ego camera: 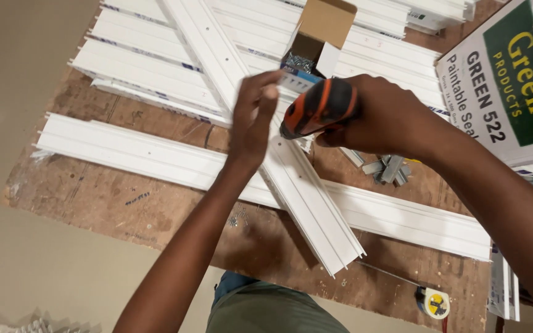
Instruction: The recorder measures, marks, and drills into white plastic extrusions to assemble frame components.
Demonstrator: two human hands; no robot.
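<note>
**Person: arms, hands, clothing**

Left hand [255, 117] and right hand [380, 117]: bare, no gloves, rings or watch. Forearms unsleeved to the frame edge. Below the left forearm: olive-green garment [272, 311], with blue cloth [232, 283] at its upper edge.

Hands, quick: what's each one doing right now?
Left hand: fingers pinched together above the long white plastic channel strip; contents cannot be told.
Right hand: closed on the orange-and-black power driver.

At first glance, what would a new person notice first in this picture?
In the middle, the right hand grips an orange and black power driver, and the left hand pinches something small beside it. Under them, a long white plastic channel lies across another on a worn wooden board.
</note>
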